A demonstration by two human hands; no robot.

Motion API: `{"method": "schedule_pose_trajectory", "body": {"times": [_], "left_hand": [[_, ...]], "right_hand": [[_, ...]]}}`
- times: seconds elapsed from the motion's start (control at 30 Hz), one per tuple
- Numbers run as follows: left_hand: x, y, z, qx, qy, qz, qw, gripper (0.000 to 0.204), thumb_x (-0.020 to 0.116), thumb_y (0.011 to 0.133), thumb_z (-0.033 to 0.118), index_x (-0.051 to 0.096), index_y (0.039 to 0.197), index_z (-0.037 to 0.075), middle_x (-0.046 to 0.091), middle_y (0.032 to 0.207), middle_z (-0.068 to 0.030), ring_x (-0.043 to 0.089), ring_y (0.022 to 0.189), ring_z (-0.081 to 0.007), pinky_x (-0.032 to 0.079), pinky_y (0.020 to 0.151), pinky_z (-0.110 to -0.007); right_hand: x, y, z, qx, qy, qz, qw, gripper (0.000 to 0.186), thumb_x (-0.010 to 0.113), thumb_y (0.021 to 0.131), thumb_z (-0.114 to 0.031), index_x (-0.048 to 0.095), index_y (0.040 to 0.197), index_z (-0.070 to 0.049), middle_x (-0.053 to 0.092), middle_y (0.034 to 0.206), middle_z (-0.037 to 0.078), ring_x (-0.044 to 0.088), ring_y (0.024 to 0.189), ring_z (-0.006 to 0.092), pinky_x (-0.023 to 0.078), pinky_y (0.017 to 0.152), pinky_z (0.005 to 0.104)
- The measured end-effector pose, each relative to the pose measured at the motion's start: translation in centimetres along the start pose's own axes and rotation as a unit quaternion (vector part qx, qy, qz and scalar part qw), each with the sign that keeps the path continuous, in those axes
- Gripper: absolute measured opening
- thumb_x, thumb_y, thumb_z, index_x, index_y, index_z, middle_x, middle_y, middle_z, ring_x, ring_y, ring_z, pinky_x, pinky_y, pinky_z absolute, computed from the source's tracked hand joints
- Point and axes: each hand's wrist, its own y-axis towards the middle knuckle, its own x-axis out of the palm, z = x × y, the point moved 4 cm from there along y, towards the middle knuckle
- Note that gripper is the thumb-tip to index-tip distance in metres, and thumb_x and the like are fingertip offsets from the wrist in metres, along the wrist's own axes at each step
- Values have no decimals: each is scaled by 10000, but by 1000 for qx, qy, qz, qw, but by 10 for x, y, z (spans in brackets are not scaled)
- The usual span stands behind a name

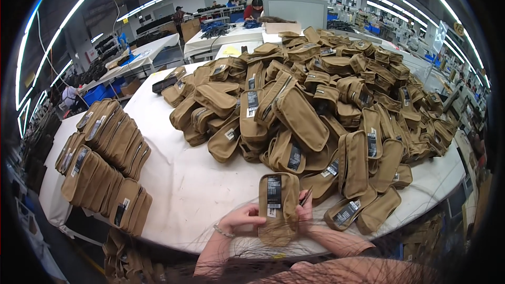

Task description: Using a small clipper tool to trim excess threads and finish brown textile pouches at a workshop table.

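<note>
A tan zippered fabric pouch with a dark label and a white sticker stands upright at the near edge of the table. My left hand grips its left side, with a bracelet on the wrist. My right hand is at its right side, fingers closed on it and on a small thin pointed metal tool, which looks like snips. Several loose pouches lie just right of my right hand. Hair blurs the bottom of the view over my forearms.
A big heap of tan pouches covers the back and right of the white table. Stacked pouches stand at the left. Behind are other tables, blue bins, a grey panel and people at work.
</note>
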Motion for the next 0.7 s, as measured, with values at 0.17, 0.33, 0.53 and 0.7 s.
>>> {"method": "schedule_pose_trajectory", "body": {"times": [0.17,0.33,0.53,0.7], "left_hand": [[-13,16,-15,43,4,147,988,278,629,947,281,609,1130,73,642,848,37,511,665,-7,383,549,-178],[-7,13,3,47,10,229,972,284,527,995,197,419,1245,115,632,779,8,486,603,-22,333,503,-197],[-6,13,-9,131,220,314,914,257,506,962,92,415,1202,66,601,703,-41,494,578,-86,367,520,-268],[-7,10,-13,144,214,352,900,206,525,941,96,485,1141,67,535,596,-50,491,535,-139,375,521,-319]], "right_hand": [[16,0,-29,54,-126,-5,990,369,673,859,-99,336,1010,-96,349,922,21,363,827,111,341,758,251],[10,-7,-16,120,11,-65,991,328,627,888,-68,326,1012,-106,380,883,10,409,751,74,366,661,222],[12,-1,-15,75,-10,-88,993,319,614,897,-48,320,1005,-109,385,888,7,421,744,66,374,649,213],[19,-1,-24,105,-20,-76,991,347,648,886,-60,322,997,-109,393,896,10,428,759,67,374,655,214]]}}
